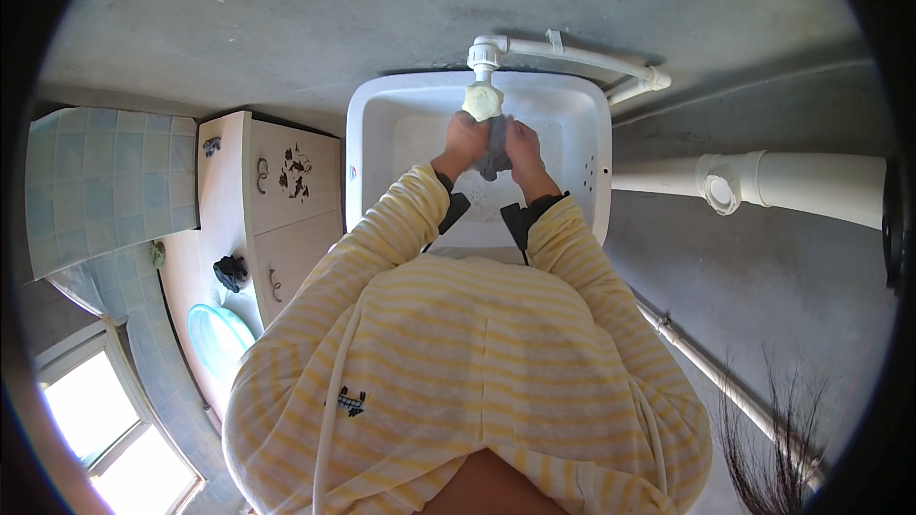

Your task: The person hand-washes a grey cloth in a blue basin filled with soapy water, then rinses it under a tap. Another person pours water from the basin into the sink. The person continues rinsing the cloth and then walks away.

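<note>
Both of my hands grip a dark grey cloth (494, 157) inside a white sink (360, 150). My left hand (464, 139) closes on the cloth's left side, and my right hand (524, 146) on its right side. Directly above the cloth is a white plastic tap (484, 100), whose knob hides the spout and the cloth's upper end. Some bubbly water (486, 204) shows in the basin below the cloth. A black band with a block hangs at each wrist, below the striped sleeves.
White pipe (594, 56) runs right from the tap along the grey wall. A thicker drain pipe (665, 175) leaves the sink's right side. At left stands a pale cabinet (293, 229) carrying a black cloth (230, 272) and a light blue basin (215, 340). Thin dry twigs (773, 422) stand lower right.
</note>
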`<state>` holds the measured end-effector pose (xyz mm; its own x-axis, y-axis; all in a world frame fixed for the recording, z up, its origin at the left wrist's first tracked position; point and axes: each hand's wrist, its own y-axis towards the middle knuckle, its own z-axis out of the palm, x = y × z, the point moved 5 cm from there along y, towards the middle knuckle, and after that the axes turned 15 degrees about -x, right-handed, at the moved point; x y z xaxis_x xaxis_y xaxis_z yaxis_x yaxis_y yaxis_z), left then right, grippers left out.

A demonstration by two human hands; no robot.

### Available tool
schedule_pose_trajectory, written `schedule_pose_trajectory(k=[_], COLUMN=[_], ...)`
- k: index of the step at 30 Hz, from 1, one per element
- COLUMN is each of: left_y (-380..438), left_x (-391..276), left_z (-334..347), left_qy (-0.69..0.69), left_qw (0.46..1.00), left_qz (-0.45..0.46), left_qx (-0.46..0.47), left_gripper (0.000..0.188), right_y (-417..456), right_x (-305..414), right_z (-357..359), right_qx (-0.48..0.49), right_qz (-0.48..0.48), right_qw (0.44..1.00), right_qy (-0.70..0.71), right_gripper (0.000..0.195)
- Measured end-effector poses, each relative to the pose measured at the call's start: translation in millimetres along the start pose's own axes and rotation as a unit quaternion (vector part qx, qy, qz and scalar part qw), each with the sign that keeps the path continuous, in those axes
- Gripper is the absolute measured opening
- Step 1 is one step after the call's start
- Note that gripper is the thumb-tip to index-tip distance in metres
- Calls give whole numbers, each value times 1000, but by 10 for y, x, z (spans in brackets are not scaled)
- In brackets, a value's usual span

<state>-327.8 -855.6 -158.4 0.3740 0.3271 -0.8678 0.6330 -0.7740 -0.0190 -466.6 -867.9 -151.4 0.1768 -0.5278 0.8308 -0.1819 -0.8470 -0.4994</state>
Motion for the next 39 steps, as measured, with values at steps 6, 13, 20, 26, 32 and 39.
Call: schedule_pose_trajectory(k=[6,13,20,26,32,39], left_y=[-22,-185,-155,-66,35,-34], left_x=[4,-201,-397,-288,303,68], left_z=[-44,-87,-162,-125,41,-289], left_qy=[-310,-48,81,57,-190,-282], left_qw=[924,986,994,997,955,907], left_qz=[-226,-90,18,42,-210,-253], left_qx=[7,130,74,36,93,185], left_gripper=[38,54,41,45,32,33], right_y=[28,-114,-45,8,-308,-178], right_x=[-195,-60,-42,21,292,138], right_z=[62,105,118,61,76,-24], right_qx=[8,92,-35,-107,-1,65], right_qz=[177,163,10,-108,74,66], right_qw=[959,954,996,985,994,993], right_qy=[219,233,81,-83,80,-72], right_gripper=[32,36,39,42,36,57])
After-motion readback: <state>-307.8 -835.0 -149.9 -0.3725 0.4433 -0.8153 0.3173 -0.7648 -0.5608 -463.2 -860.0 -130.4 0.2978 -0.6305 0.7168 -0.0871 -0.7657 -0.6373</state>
